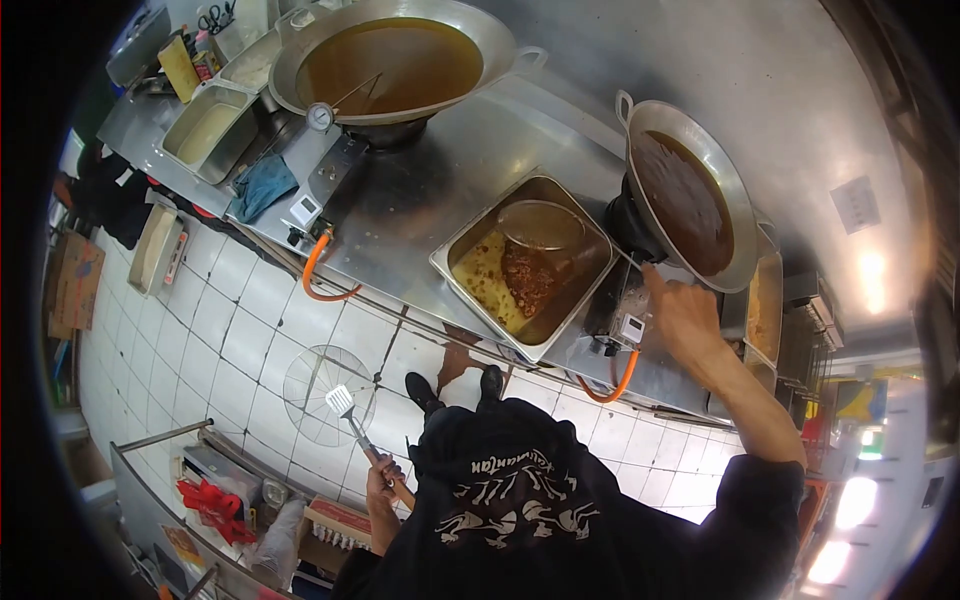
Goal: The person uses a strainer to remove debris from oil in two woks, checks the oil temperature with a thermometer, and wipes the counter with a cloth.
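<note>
Metal slotted spatula [355, 424]: gripping it in left hand [383, 478] over open floor [240, 335]. Reaching right hand [685, 318], finger spread unclear, by rim of liquid-filled wok [743, 225], beside steel pan [482, 314] holding strainer [541, 225], crumbs [530, 280].

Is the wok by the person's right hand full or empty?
Filled, though not to the brim: dark brown liquid covers most of the wok, with bare metal showing above it.

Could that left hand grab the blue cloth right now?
Probably not: the left hand is wrapped around a slotted spatula, well away from the blue cloth on the counter, though nothing seems to cover the cloth.
</note>
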### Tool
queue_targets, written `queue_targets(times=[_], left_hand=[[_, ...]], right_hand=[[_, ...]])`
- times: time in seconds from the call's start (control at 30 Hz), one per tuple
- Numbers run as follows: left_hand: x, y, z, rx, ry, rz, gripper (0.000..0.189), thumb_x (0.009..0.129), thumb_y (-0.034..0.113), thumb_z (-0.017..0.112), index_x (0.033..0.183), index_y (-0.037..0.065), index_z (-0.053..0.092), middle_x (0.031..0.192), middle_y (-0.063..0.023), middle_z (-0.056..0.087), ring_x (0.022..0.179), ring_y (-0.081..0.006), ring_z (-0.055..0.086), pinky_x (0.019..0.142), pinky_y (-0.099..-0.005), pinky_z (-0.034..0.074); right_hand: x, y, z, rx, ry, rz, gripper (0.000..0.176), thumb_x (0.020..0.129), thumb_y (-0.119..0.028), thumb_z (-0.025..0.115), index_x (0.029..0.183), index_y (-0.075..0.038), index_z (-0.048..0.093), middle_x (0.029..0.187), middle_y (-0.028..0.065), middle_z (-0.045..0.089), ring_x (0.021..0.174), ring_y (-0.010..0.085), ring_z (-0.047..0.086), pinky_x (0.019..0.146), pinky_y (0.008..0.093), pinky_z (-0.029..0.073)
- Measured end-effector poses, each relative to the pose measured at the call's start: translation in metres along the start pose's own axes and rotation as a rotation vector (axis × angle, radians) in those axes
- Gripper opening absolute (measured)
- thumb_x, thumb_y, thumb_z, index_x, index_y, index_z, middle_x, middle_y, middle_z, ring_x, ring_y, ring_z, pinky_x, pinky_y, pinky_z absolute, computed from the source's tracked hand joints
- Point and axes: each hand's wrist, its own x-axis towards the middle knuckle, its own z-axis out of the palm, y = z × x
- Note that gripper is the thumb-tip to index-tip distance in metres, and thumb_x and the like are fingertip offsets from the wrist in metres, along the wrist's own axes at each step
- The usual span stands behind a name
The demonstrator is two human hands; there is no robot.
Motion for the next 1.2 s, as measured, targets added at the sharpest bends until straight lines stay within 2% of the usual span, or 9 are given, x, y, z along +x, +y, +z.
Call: queue_targets(times=[0.27, 0.33, 0.43, 0.53, 0.67, 0.73, 0.83, 0.93, 1.2], left_hand=[[-0.007, 0.001, 0.019, 0.1, -0.104, 0.002, 0.028, 0.084, 0.01, 0.063, 0.065, 0.016, 0.042, 0.05, 0.007, 0.032, 0.043, -0.0067, 0.036, 0.049, -0.023, 0.036], [-0.012, 0.001, 0.024, 0.142, -0.033, 0.019, 0.031, 0.084, 0.011, 0.062, 0.062, 0.016, 0.04, 0.051, 0.007, 0.031, 0.043, -0.007, 0.035, 0.049, -0.0235, 0.035], [-0.03, 0.001, 0.056, 0.237, -0.008, 0.045, 0.033, 0.084, 0.01, 0.061, 0.062, 0.016, 0.038, 0.05, 0.0065, 0.03, 0.043, -0.0077, 0.032, 0.048, -0.0247, 0.035], [-0.025, 0.0, 0.043, 0.319, -0.001, 0.062, 0.033, 0.084, 0.01, 0.062, 0.063, 0.016, 0.037, 0.051, 0.0063, 0.03, 0.043, -0.0083, 0.032, 0.048, -0.0242, 0.033], [-0.01, 0.002, 0.021, 0.362, -0.033, 0.07, 0.031, 0.083, 0.009, 0.062, 0.064, 0.016, 0.038, 0.053, 0.0058, 0.032, 0.044, -0.0088, 0.031, 0.048, -0.0236, 0.031], [-0.008, 0.001, 0.018, 0.281, 0.062, 0.026, 0.029, 0.082, 0.008, 0.062, 0.066, 0.015, 0.039, 0.053, 0.0052, 0.032, 0.044, -0.009, 0.03, 0.047, -0.0237, 0.03], [-0.005, -0.003, 0.014, 0.284, 0.146, 0.057, 0.027, 0.081, 0.008, 0.062, 0.067, 0.014, 0.04, 0.053, 0.0052, 0.032, 0.045, -0.0094, 0.03, 0.047, -0.0237, 0.029], [-0.003, -0.005, 0.011, 0.326, 0.106, 0.09, 0.028, 0.08, 0.008, 0.063, 0.066, 0.014, 0.04, 0.053, 0.0052, 0.032, 0.045, -0.0097, 0.03, 0.046, -0.0241, 0.029], [-0.028, -0.024, 0.043, 0.337, 0.184, 0.144, 0.032, 0.079, 0.009, 0.065, 0.062, 0.015, 0.04, 0.052, 0.0055, 0.032, 0.043, -0.0092, 0.028, 0.043, -0.0244, 0.026]], right_hand=[[-0.021, 0.075, 0.01, 0.615, 0.128, 0.19, 0.03, 0.086, -0.014, 0.056, 0.111, 0.004, 0.056, 0.073, 0.0122, 0.066, 0.07, 0.0362, 0.063, 0.063, 0.0403, 0.048], [-0.032, 0.096, 0.015, 1.039, -0.02, 0.452, 0.019, 0.094, -0.019, 0.052, 0.102, -0.004, 0.061, 0.054, -0.0026, 0.044, 0.04, 0.0104, 0.032, 0.039, 0.0253, 0.029], [-0.053, 0.122, -0.017, 1.587, -0.154, 0.752, 0.019, 0.095, -0.022, 0.052, 0.105, -0.007, 0.06, 0.055, -0.0107, 0.03, 0.043, -0.0002, 0.024, 0.037, 0.0199, 0.019], [-0.075, 0.168, -0.012, 1.661, 0.015, 0.78, 0.022, 0.094, -0.024, 0.053, 0.108, -0.008, 0.058, 0.055, -0.0104, 0.027, 0.041, 0.0, 0.024, 0.036, 0.0201, 0.019], [-0.089, 0.233, 0.02, 1.476, 0.244, 0.836, 0.024, 0.093, -0.026, 0.054, 0.104, -0.006, 0.061, 0.051, -0.0051, 0.037, 0.042, 0.0066, 0.034, 0.038, 0.0243, 0.028], [-0.087, 0.262, 0.055, 0.718, 0.442, 0.768, 0.023, 0.092, -0.023, 0.052, 0.1, -0.003, 0.06, 0.058, 0.0077, 0.055, 0.05, 0.0211, 0.053, 0.048, 0.0364, 0.041], [-0.076, 0.277, 0.087, 0.286, 0.589, 0.741, 0.021, 0.09, -0.016, 0.049, 0.101, -0.002, 0.059, 0.078, 0.0206, 0.064, 0.073, 0.0378, 0.063, 0.066, 0.048, 0.047], [-0.057, 0.28, 0.104, 0.171, 0.364, 0.971, 0.02, 0.088, -0.011, 0.047, 0.101, -0.003, 0.06, 0.088, 0.0222, 0.065, 0.083, 0.0414, 0.062, 0.072, 0.0507, 0.048], [-0.024, 0.28, 0.135, 0.265, 0.199, 0.896, 0.022, 0.087, -0.015, 0.048, 0.103, -0.005, 0.06, 0.09, 0.0246, 0.064, 0.088, 0.0418, 0.062, 0.077, 0.0511, 0.048]])
